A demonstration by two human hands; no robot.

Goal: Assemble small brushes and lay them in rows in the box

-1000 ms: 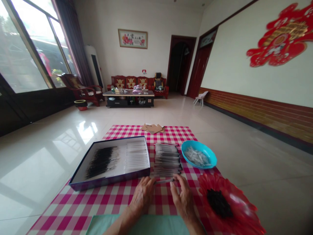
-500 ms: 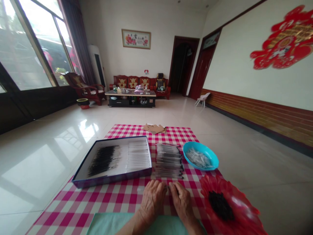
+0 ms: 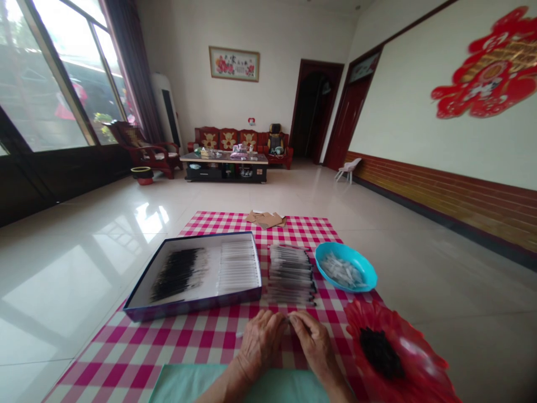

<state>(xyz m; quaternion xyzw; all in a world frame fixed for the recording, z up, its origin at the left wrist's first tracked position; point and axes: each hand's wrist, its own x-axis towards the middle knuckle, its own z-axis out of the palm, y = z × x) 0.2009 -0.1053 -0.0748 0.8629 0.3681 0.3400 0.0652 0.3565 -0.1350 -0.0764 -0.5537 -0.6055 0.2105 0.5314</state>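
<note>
Left hand (image 3: 262, 338) curled shut round a pen (image 3: 239, 334), mostly hidden, pale tip out to the left. Right hand (image 3: 314, 336) pinched its other end, no visible gap at fingertips. Both sat just short of the pen row (image 3: 291, 273). Box (image 3: 197, 309) edge lay ahead-left, a strip of cloth (image 3: 213, 338) between. Bowl (image 3: 364, 263) stood just right of the row; red dish (image 3: 419, 344) flanked the right hand, checks showing between.

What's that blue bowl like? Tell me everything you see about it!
The blue bowl looks like plastic, its rim slightly wavy. It sits upright on the checked cloth, right of the row of slim sticks and beyond the red dish. Small whitish pieces lie jumbled inside, leaving some blue wall bare.
</note>
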